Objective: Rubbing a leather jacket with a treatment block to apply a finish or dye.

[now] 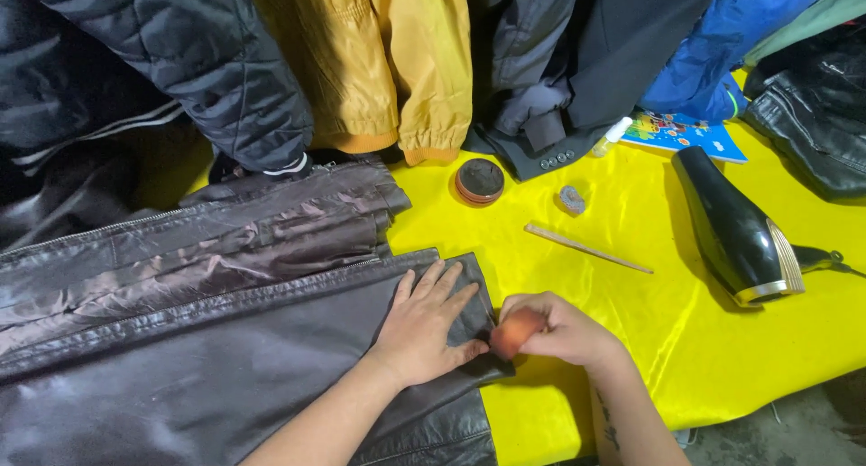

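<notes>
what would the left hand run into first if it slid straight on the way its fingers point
The left hand lies flat on the dark leather jacket, fingers aimed up-right. It would probably leave the jacket's edge onto the yellow cloth, then near the thin wooden stick.

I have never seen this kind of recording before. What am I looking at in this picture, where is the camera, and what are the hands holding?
There is no machine here, only a person's two bare hands. The one picture comes from a camera worn on the person's head, looking down at the work. The left hand lies flat, fingers spread, on a dark brown leather jacket that is spread over a yellow tablecloth. The right hand pinches a small orange sponge against the jacket's edge. Further back on the cloth lie a round tin, a thin wooden stick, a small grey lump, a black hair dryer and a colourful booklet. Other jackets hang along the top.
</notes>
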